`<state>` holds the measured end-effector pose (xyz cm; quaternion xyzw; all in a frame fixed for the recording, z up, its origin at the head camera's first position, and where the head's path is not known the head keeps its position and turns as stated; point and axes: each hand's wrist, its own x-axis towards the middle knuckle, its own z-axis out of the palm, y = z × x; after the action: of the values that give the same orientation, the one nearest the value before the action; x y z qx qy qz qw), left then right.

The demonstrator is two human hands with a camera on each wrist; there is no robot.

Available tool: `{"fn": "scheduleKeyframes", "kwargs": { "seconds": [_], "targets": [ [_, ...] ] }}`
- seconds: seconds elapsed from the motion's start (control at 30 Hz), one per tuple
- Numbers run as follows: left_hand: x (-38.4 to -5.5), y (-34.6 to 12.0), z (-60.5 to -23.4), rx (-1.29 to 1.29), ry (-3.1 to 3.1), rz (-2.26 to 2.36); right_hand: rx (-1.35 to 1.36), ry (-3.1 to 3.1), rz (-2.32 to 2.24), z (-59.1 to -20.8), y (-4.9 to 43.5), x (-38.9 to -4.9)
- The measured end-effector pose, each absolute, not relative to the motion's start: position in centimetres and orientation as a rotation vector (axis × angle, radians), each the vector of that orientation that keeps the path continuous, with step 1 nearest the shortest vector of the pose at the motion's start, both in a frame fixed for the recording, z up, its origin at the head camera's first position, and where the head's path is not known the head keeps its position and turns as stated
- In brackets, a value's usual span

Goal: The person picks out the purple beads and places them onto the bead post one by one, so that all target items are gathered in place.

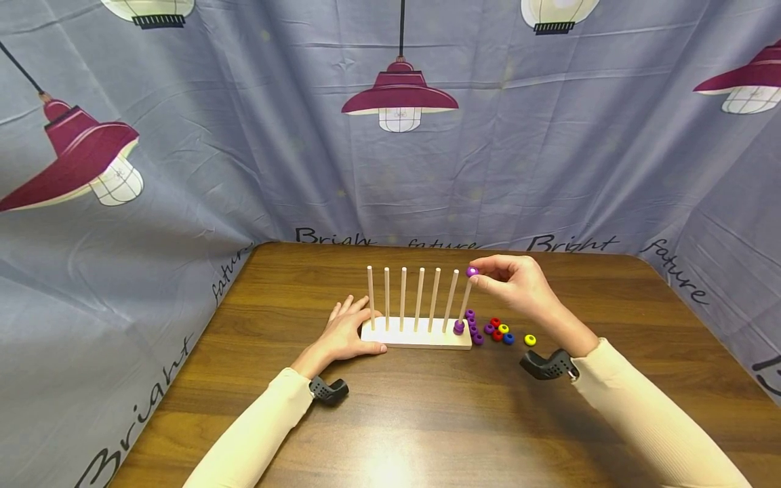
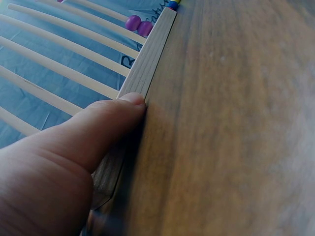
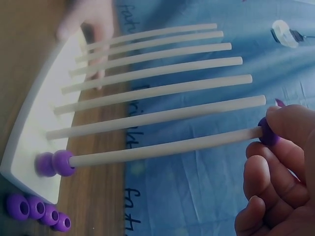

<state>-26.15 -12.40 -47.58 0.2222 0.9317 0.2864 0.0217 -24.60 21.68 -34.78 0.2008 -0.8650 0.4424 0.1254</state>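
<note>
A pale wooden pegboard [image 1: 421,341] with several upright pegs stands on the table. My left hand [image 1: 346,337] grips its left end, thumb along the front edge and fingers behind. Between thumb and fingertips my right hand [image 1: 518,281] pinches a purple bead [image 3: 268,132] at the top of the rightmost peg [image 3: 167,147]. The peg's tip is inside the bead's hole. Two purple beads [image 3: 55,163] sit stacked at the foot of that same peg. The other pegs carry no beads.
Several purple beads [image 3: 37,209] lie in a row against the board's right end. Right of them are a cluster with red beads [image 1: 497,335], a blue bead [image 1: 509,339] and a separate yellow bead [image 1: 530,340]. A patterned curtain [image 1: 390,183] hangs behind the wooden table [image 1: 390,407].
</note>
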Motion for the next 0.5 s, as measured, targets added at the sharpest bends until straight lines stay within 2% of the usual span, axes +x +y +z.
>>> {"fn": "scheduleKeyframes", "kwargs": {
  "seconds": [0.5],
  "targets": [
    [-26.08, -12.37, -47.44, 0.681, 2.877, 0.894, 0.573, -2.524, 1.276, -34.97, 22.10, -24.46]
  ]
}}
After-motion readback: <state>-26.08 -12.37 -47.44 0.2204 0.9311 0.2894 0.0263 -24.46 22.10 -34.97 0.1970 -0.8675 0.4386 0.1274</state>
